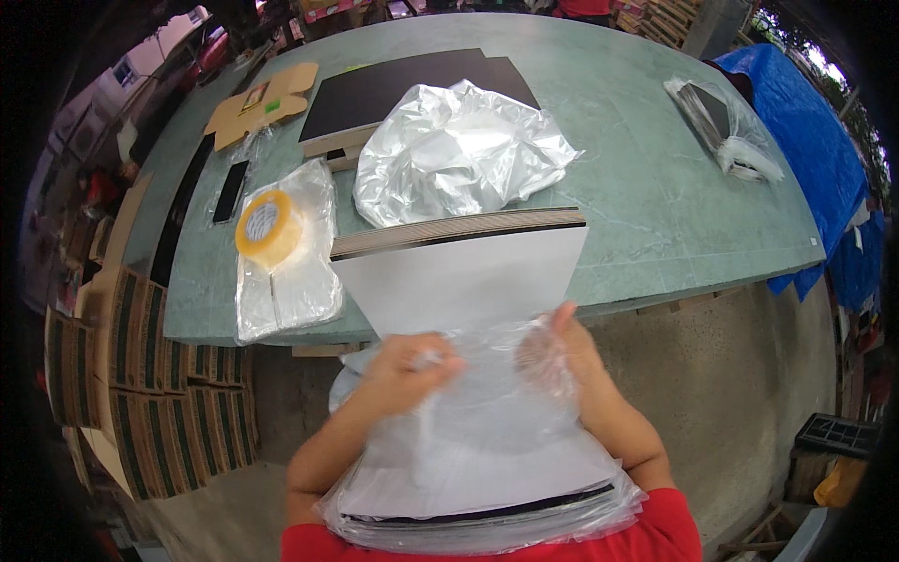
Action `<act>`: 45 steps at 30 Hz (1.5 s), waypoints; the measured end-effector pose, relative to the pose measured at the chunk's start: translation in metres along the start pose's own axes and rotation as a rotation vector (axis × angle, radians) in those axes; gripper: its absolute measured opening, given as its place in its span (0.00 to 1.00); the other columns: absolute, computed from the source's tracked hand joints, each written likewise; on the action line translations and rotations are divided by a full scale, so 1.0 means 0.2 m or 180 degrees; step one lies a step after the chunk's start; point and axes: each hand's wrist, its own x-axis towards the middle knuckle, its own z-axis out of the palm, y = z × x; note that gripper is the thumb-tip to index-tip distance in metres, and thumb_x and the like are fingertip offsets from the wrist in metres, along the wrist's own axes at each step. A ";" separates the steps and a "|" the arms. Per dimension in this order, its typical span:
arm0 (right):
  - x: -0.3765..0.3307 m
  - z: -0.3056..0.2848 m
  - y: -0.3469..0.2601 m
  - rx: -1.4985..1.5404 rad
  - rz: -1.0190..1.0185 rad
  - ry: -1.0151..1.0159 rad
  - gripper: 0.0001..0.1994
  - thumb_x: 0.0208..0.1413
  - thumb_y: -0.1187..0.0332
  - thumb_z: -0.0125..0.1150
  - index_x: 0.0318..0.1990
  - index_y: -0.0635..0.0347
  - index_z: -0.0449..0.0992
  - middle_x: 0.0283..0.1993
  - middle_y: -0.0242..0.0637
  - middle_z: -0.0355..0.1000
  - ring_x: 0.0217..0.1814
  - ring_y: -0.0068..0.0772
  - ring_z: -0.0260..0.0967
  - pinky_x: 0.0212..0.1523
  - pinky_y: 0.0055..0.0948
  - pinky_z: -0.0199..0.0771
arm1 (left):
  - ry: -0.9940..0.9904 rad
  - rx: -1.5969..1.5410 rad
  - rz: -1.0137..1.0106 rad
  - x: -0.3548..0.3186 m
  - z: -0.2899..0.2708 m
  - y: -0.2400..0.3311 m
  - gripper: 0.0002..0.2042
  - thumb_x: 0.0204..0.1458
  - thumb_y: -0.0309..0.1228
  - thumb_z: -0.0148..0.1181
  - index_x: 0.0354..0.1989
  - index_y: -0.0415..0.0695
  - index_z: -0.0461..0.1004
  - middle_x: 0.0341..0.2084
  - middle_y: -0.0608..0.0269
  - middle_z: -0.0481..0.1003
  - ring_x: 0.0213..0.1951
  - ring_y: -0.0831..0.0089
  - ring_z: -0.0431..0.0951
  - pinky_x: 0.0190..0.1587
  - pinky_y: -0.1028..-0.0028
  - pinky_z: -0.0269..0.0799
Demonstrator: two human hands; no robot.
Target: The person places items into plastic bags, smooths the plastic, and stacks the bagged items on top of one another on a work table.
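Smooth green worktop (646, 178) spans the upper frame; at centre, the left hand (409, 372) clenches crinkly clear film (496, 351) over a flat-faced white stack (459, 281); the blurred right hand's (565, 354) grip, I cannot tell.

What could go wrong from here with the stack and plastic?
1. The white-faced stack of sheets has its far end outside the clear plastic film; sheets might slip out of line.
2. The film looks thin and wrinkled between the left hand and right hand; it may tear.
3. The yellowish tape roll sits on flat plastic bags, which could slide if bumped.
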 end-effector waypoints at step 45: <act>0.01 0.11 -0.03 -0.2739 0.0357 -0.0725 0.16 0.48 0.60 0.56 0.37 0.65 0.69 0.33 0.35 0.69 0.37 0.26 0.65 0.39 0.28 0.66 | 0.0143 -0.2106 0.0356 0.11 -0.11 0.11 0.06 0.45 0.24 0.55 0.30 0.37 0.68 0.23 0.65 0.70 0.27 0.76 0.70 0.29 0.78 0.66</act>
